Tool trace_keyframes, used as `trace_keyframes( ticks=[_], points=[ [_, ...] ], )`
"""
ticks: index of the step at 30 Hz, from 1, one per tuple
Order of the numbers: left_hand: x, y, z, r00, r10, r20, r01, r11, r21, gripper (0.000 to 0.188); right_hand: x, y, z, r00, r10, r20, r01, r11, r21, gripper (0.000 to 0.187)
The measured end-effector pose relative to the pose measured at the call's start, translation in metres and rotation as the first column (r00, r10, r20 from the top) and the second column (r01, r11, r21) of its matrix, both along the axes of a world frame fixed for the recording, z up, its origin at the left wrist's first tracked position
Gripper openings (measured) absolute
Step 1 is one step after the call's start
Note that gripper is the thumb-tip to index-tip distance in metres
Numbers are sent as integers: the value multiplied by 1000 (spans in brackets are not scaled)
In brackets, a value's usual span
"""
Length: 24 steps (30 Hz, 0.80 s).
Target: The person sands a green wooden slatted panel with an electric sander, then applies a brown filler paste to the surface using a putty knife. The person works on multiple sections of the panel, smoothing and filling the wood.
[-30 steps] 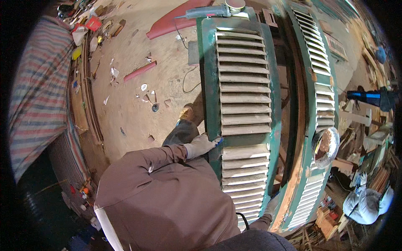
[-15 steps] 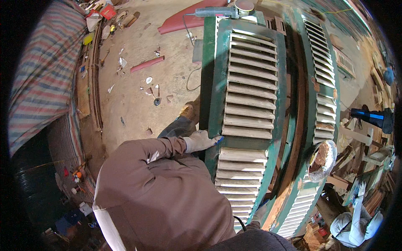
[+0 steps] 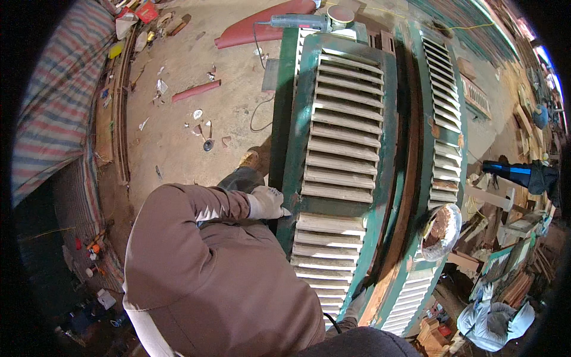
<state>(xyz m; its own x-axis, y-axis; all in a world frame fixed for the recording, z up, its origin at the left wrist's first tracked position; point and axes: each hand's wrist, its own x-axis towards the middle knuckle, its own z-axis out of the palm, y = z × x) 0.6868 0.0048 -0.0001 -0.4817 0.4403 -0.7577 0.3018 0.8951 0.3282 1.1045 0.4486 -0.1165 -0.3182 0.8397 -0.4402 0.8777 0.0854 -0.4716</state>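
A green louvred shutter (image 3: 343, 134) with worn, pale slats lies in front of me. My left hand (image 3: 266, 203), in a pale work glove, is at its left edge beside the middle rail. Its fingers are curled, with one fingertip at the green frame; anything inside them is too small to make out. Lower down, my right hand (image 3: 355, 306) shows only in part at the shutter's right edge, its fingers hidden. A power tool with a round disc (image 3: 297, 22) lies across the shutter's far end.
Another green shutter (image 3: 443, 89) lies to the right, past a brown timber (image 3: 395, 244). On it stands a whitish round dish (image 3: 441, 232) with brown contents. A person in pale clothes (image 3: 496, 324) is at lower right. A red roll (image 3: 196, 90) and scraps litter the floor.
My left hand has drawn back from the shutter's frame toward its outer edge, and its fingers are more curled. The whole view has shifted slightly. My right hand stays at the shutter's right edge.
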Motion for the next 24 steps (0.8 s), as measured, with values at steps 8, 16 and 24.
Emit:
trace_keyframes(
  ticks=[8, 16, 24],
  points=[
    [9, -9, -9, 998, 35, 53, -38, 997, 60, 72, 67, 13, 59, 996, 87, 18, -89, 987, 135, 45],
    [5, -2, -29, 993, 2, 120, -14, 995, 101, 70, 36, -69, 162, 853, 133, 505, -516, 360, 777, 35],
    [2, 0, -33, 994, -53, 95, 43, 994, 102, 65, -8, -182, 248, 663, -271, 698, -748, -245, 616, 28]
  ],
)
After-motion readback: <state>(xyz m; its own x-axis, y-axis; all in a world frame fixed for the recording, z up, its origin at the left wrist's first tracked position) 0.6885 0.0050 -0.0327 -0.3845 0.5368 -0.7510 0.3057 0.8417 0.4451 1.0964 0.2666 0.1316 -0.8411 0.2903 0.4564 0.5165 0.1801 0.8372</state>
